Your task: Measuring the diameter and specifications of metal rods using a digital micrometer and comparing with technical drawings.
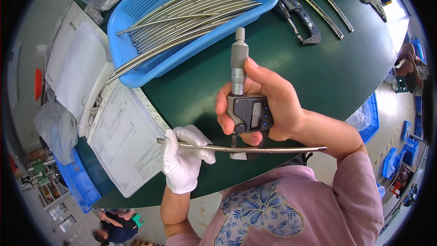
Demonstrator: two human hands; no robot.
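Note:
A white glove covers my left hand (183, 157), whose fingers pinch a thin metal rod (273, 150) near its left end. The rod runs roughly level to the right, with small holes along it and a dark right tip. My bare right hand (277, 95) grips a digital micrometer (252, 113), thumb on its knurled thimble. The rod passes through the micrometer's frame, by the spindle and anvil; whether both faces touch it I cannot tell. Beyond my hands, a blue plastic basket (119, 59) holds many similar rods (191, 16).
A second micrometer (300, 18) lies on the green table (318, 73) at the far right, beside two long curved strips (318, 11). To the left are an open ring binder with printed sheets (125, 132) and plastic bags (57, 130). Other people sit in the background.

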